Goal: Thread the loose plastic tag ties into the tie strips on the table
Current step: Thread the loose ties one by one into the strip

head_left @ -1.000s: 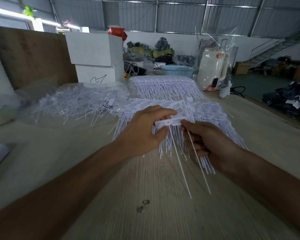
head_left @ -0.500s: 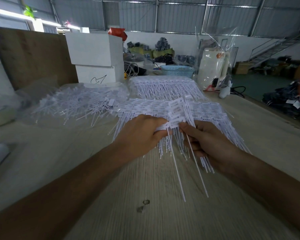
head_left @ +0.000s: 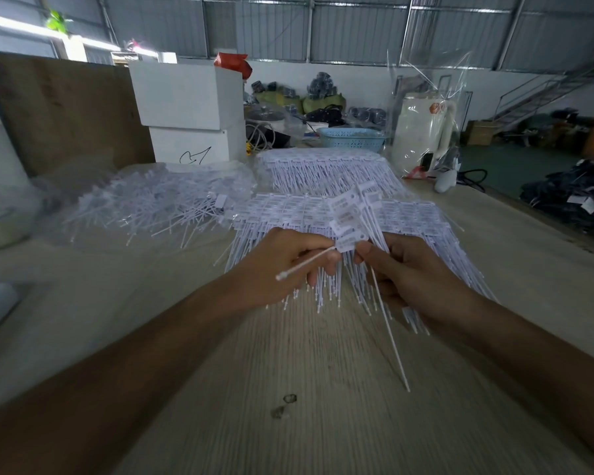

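Observation:
My left hand (head_left: 288, 265) pinches a white plastic tag tie (head_left: 306, 264) whose thin tail points out to the left. My right hand (head_left: 412, 272) grips a small bunch of tag ties (head_left: 348, 214), their label heads fanned up above my fingers and one long tail (head_left: 389, 332) hanging down toward me. Both hands hover over the near strip of joined tag ties (head_left: 408, 217) lying flat on the wooden table (head_left: 323, 389). A second strip (head_left: 323, 169) lies behind it. Loose tag ties (head_left: 145, 207) are heaped in clear plastic at the left.
Two stacked white boxes (head_left: 189, 111) stand behind the loose pile, with a brown board (head_left: 62, 108) leaning at the left. A blue basket (head_left: 352, 138) and a bagged white appliance (head_left: 422, 132) stand at the back right. The table's right edge runs diagonally past dark bundles on the floor.
The tie in my left hand has swung from hanging down toward me to pointing sideways to the left. Both hands have lifted slightly; the bunch's label heads stand higher.

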A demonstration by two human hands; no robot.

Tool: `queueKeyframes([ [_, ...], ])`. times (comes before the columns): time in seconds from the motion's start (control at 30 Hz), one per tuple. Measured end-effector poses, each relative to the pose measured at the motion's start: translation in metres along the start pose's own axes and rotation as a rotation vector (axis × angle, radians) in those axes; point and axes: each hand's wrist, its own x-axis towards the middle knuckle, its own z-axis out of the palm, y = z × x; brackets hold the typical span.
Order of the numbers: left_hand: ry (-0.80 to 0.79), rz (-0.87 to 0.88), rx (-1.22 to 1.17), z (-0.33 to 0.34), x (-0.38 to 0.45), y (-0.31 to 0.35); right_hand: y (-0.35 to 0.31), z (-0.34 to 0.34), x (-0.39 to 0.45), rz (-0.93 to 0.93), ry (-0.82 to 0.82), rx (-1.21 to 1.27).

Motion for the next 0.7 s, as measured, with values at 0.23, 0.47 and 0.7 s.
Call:
queueKeyframes([
  [0.23, 0.001, -0.066, -0.259, 0.005, 0.001, 0.006, 0.002, -0.002, 0.003, -0.057, 0.052, -0.087],
  [0.47, 0.099, -0.150, -0.287, 0.008, 0.002, 0.008, 0.001, 0.002, 0.002, -0.011, 0.048, -0.057],
  [0.7, 0.304, -0.110, -0.432, -0.002, 0.003, 0.016, -0.001, -0.003, 0.004, 0.126, 0.096, 0.214],
])
